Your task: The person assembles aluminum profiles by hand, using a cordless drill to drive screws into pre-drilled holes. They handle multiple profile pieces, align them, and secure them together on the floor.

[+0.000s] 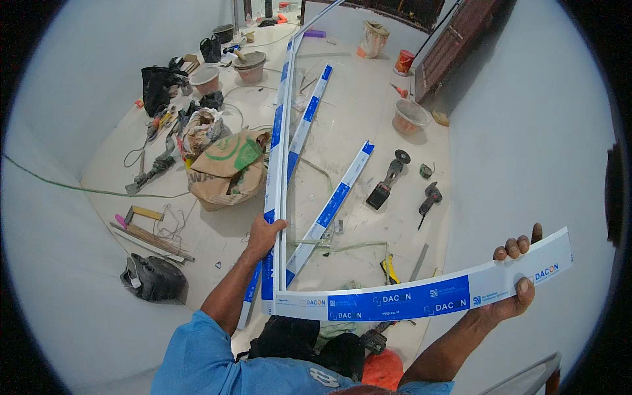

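A white frame of long flat profiles (278, 171), covered in blue-and-white protective film, runs from my lap to the far end of the room. At its near corner a short profile (398, 294) meets the long one and reaches right. My left hand (265, 237) is wrapped round the long profile just above that corner. Near the short profile's right end, my right hand (512, 305) grips it, fingers over the upper edge and thumb across the film. Two loose film-covered strips, one shorter (336, 203) and one farther off (309, 115), lie on the floor beside the frame.
A cordless angle grinder (390, 181), a drill (430, 199) and a tape measure (426, 170) lie right of the strips. A paper sack (227, 171), buckets (249, 68) and cables spread leftward. A bucket (411, 117) stands by the right wall.
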A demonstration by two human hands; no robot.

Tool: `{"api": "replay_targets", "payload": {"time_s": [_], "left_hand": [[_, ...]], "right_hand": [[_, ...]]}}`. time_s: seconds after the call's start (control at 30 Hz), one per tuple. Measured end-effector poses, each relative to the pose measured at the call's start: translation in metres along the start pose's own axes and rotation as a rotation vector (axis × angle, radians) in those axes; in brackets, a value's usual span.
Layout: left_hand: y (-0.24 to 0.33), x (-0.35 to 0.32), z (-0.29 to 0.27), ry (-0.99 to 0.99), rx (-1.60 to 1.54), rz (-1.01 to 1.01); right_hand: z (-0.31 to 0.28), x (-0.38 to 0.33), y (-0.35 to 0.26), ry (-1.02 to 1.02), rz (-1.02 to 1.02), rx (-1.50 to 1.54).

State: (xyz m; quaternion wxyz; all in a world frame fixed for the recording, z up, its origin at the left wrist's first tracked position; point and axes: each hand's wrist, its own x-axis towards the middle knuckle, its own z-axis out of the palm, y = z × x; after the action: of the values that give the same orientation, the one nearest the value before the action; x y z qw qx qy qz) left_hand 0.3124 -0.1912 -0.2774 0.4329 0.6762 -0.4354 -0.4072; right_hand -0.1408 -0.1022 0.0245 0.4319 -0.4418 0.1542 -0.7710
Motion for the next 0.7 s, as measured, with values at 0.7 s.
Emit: {"api": "replay_targets", "payload": {"time_s": [0.7], "left_hand": [[-0.045, 0.035, 0.022, 0.048, 0.442, 0.036]], "right_hand": [[-0.195, -0.1, 0.106, 0.297, 0.268, 0.011]]}}
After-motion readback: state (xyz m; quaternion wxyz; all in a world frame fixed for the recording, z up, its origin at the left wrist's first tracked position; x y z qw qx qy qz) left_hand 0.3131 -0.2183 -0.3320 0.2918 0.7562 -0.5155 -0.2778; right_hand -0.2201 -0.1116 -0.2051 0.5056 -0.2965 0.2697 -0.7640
